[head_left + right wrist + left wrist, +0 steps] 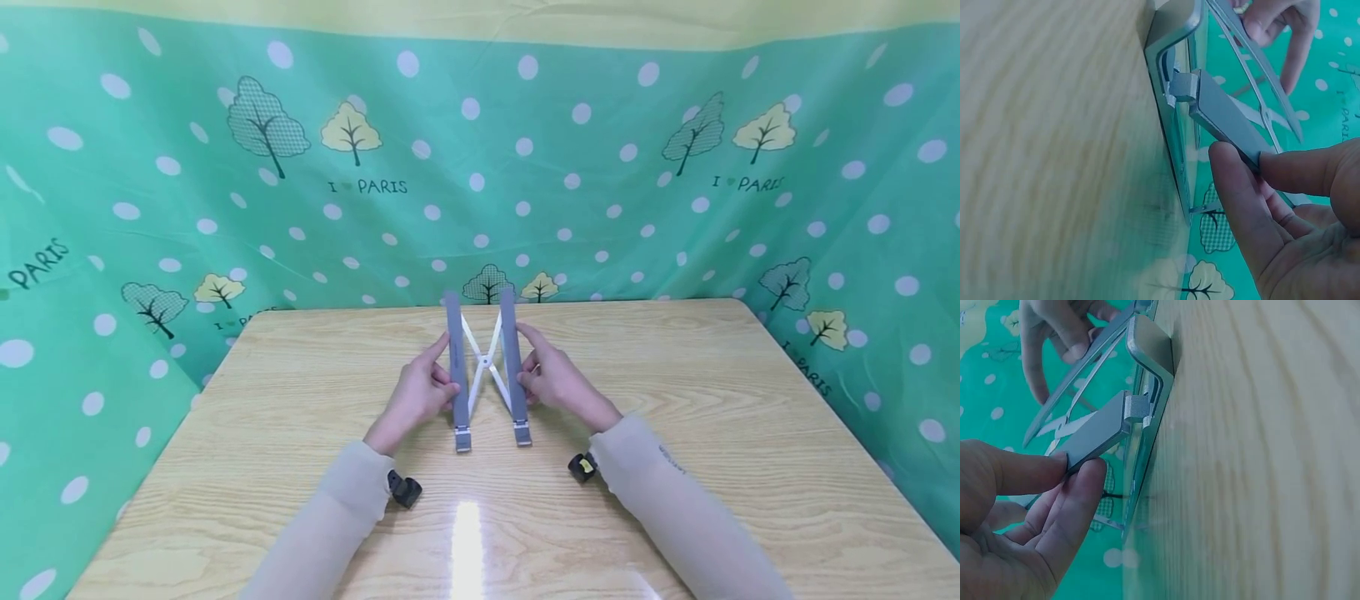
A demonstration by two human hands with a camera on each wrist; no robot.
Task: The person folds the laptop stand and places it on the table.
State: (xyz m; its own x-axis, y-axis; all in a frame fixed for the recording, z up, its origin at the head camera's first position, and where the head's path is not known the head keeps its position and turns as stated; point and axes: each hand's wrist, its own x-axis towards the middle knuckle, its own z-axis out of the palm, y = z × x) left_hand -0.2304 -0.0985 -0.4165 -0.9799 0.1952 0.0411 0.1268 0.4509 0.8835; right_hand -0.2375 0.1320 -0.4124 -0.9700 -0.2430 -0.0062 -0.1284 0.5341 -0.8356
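Note:
A grey folding laptop stand (pixel 484 361) stands on the wooden table, its two long bars joined by a pale X-shaped brace. My left hand (pixel 422 387) pinches the left bar (pixel 1100 431) between thumb and fingers, partway along its length. On the other side, my right hand (pixel 553 377) pinches the right bar (pixel 1229 122) in the same way. Both wrist views show the bars raised at a slant above the base strips, hinged near the front. Each base strip ends in a bent lip (pixel 1150 347) at the near end, resting on the table.
The wooden table (pixel 300 467) reaches back to a green dotted curtain (pixel 480 183) printed with trees, which also hangs along both sides. A black wrist camera (pixel 405 490) is strapped below the left sleeve, another (pixel 582 467) by the right. Light glares off the tabletop in front.

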